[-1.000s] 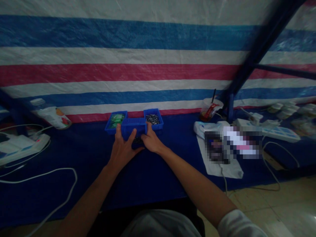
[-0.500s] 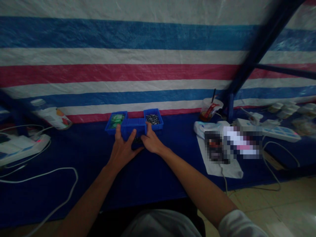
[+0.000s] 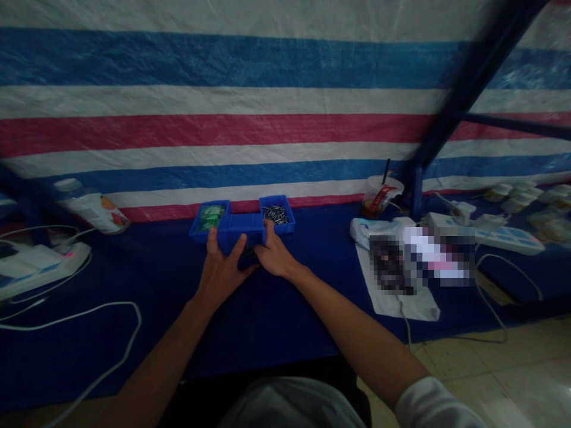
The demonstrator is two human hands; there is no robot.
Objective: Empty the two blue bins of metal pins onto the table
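Blue plastic bin (image 3: 242, 222) is between the green-filled bin (image 3: 198, 237) and the bin of metal fasteners (image 3: 286, 228), at the far side of the counter (image 3: 285, 321). Both hands grip it: the left hand (image 3: 220, 274) with spread fingers at its left and near side, the right hand (image 3: 276, 255) at its right edge. It should handle as stiff, light and smooth, best held by opposite walls; whether it is loaded, I cannot tell.

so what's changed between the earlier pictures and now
Nothing has visibly moved, been taken hold of or let go. The left hand and right hand stay at the middle blue bin; the left blue bin and right blue bin stand as before.
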